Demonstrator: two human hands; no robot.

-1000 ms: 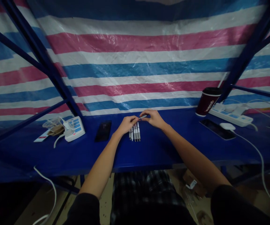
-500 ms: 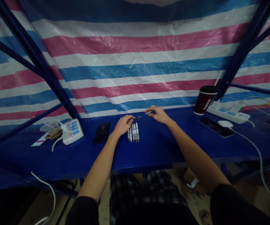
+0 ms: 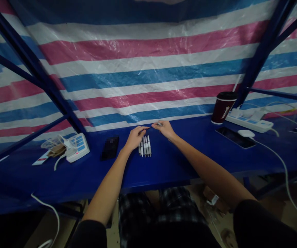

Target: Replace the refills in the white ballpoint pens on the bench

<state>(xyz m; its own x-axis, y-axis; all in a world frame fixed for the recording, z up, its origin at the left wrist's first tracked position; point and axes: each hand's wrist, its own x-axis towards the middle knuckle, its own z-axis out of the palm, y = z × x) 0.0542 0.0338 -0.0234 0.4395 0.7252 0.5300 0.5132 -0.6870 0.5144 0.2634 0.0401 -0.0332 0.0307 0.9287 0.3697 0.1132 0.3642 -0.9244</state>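
Observation:
My left hand is closed in a pinch above the top of a row of pens. Between its fingertips is a thin dark pen part, like a refill, pointing right. Opposite it, my right hand pinches a short white and grey pen piece, mostly covered by the fingers. The two hands are close, and the thin part reaches the right fingertips; whether it enters the piece I cannot tell. Several white and grey pens lie side by side on the blue table, just below my left hand.
Left of the pens lie a black phone-like object and a white power strip with cables. On the right stand a dark red lidded cup with a straw, a phone, a white charger and another power strip.
My right hand has moved left with its pen piece, closing the gap to the thin part in my left hand. The left hand has barely moved; the view has shifted slightly.

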